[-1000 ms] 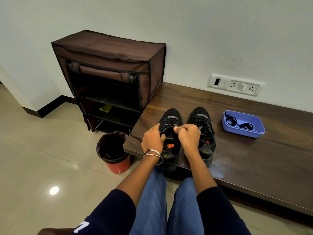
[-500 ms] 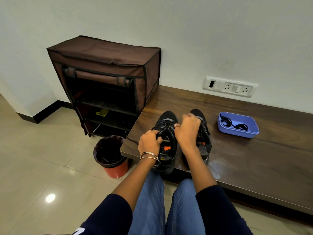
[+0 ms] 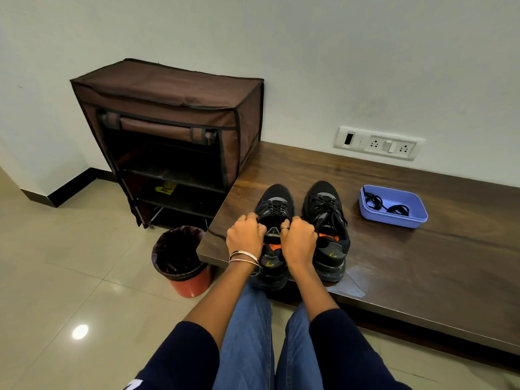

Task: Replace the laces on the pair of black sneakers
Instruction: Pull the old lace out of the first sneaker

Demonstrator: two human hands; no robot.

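Head view, one frame. Two black sneakers stand side by side on the dark wooden worktop (image 3: pixel 422 263), toes toward 12 o'clock, heels at the near edge. The left sneaker (image 3: pixel 274 209) sits close to the worktop's near-left corner; the right sneaker (image 3: pixel 326 218) is just beside it at 3 o'clock, the two nearly touching.

Left hand (image 3: pixel 245 237): fingers curled, clenched at the left side of the left sneaker's throat, by the lacing. It appears to pinch the lace or the collar edge; which of the two cannot be told. Two thin bangles on the wrist.

Right hand (image 3: pixel 298 240): fingers curled likewise, clenched at the right side of the same sneaker's throat, a ring on one finger. The tongue with its small triangular logo shows between the two hands. Black laces are visible in the eyelets of both sneakers; orange lining shows inside each.

A blue tray (image 3: pixel 413 220) sits on the worktop at 3 o'clock from the sneakers, well apart from them, with loose black laces (image 3: pixel 389 206) lying in it.

At 10 o'clock, on the floor against the wall, a brown fabric shoe rack (image 3: pixel 168 102) with its front flap rolled up. A red bin (image 3: pixel 194 284) with a dark liner stands on the floor at 9 o'clock of the worktop corner. A wall socket panel (image 3: pixel 378 143) at 1 o'clock.
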